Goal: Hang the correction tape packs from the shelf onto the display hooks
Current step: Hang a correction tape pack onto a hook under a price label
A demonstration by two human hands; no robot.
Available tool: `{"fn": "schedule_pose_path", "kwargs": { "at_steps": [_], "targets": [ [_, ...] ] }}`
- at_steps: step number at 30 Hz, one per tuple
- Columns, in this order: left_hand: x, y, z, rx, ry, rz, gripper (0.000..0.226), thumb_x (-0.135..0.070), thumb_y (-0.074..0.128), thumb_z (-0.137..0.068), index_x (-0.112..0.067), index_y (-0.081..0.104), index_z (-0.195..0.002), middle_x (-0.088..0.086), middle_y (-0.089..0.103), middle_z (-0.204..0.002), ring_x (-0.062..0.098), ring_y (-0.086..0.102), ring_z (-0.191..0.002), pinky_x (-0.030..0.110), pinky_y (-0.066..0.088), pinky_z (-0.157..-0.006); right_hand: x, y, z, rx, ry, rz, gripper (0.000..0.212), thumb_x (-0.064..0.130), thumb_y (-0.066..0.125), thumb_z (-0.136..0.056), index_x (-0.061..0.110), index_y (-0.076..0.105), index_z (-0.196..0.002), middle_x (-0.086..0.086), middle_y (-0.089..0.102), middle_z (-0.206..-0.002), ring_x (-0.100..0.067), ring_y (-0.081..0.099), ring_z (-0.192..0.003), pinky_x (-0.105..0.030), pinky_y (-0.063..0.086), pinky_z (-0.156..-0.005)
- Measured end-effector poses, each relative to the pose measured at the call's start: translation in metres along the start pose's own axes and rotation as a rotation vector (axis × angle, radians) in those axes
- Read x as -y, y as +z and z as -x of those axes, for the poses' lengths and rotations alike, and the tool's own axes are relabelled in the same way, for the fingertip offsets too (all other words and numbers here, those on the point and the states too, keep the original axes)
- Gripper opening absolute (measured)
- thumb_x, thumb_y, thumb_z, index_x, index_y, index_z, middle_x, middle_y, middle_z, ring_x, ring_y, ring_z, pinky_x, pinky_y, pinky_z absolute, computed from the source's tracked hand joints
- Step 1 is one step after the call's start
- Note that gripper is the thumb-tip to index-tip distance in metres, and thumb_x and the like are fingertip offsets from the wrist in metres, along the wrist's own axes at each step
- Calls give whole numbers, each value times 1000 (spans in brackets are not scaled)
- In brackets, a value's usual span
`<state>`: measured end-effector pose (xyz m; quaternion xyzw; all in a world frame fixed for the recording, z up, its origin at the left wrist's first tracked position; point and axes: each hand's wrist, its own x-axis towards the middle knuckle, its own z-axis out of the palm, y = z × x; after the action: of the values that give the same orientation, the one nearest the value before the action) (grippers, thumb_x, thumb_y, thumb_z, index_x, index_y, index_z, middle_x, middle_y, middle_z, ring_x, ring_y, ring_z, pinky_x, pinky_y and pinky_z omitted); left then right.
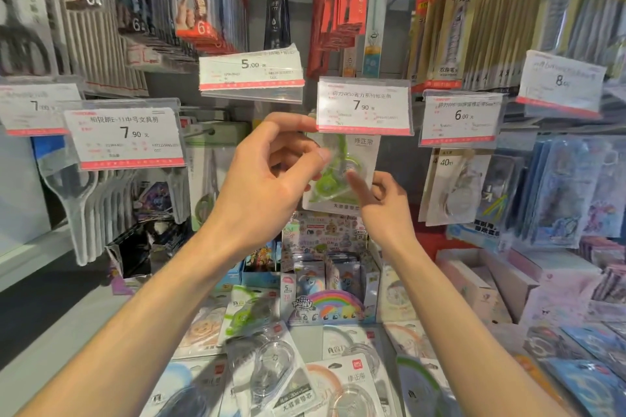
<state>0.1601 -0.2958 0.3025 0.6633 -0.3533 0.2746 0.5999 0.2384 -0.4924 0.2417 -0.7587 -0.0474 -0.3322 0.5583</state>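
Observation:
A green correction tape pack (342, 179) hangs upright below the 7.90 price tag (364, 107), its top hidden behind the tag. My left hand (267, 176) is raised at the pack's upper left, fingers curled, thumb and fingertips pinching its edge near the tag. My right hand (379, 203) is lower right, index finger straight and touching the front of the pack's blister, other fingers curled. Several more correction tape packs (267, 366) lie flat on the shelf below, between my forearms. The hook itself is hidden.
Clear-handled scissors packs (84, 200) hang at left under another 7.90 tag. More correction tape packs (457, 186) hang at right under a 6.00 tag. A 5.00 tag (250, 73) juts out above my left hand. Pony card boxes (325, 284) stand behind the shelf packs.

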Motion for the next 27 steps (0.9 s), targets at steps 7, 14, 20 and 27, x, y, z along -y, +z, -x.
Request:
{"fn": "schedule_pose_path", "kwargs": {
  "at_steps": [7,14,20,27],
  "targets": [
    [6,-3,2,-11,-26,-48,26,-29,69,-90,-27,66,-115,-3,73,-96,20,72,-86,31,59,-76,4,-6,-3,3,46,115,69,72,56,-91,18,55,-134,8,63,-100,-6,59,-83,-22,40,-64],
    [8,-6,3,-1,-3,-35,23,-18,69,-95,-23,66,-117,3,73,-97,25,71,-85,36,58,-74,18,-18,13,51,89,-27,48,69,61,-91,23,67,-101,-5,66,-74,-10,55,-55,-5,43,-50],
    [22,-15,10,-20,-31,-52,22,-14,70,-97,-21,66,-118,-3,73,-99,20,72,-87,25,55,-75,1,-29,38,92,144,-128,40,44,66,-98,24,57,-131,38,73,-86,11,72,-88,-17,60,-74],
    [56,-46,49,-116,-159,-4,18,-8,69,-97,-23,70,-108,-10,74,-90,9,72,-79,17,54,-66,-32,-32,86,33,260,-245,13,21,67,-100,20,69,-113,0,83,-88,-12,77,-78,-22,60,-68]
  ]
}}
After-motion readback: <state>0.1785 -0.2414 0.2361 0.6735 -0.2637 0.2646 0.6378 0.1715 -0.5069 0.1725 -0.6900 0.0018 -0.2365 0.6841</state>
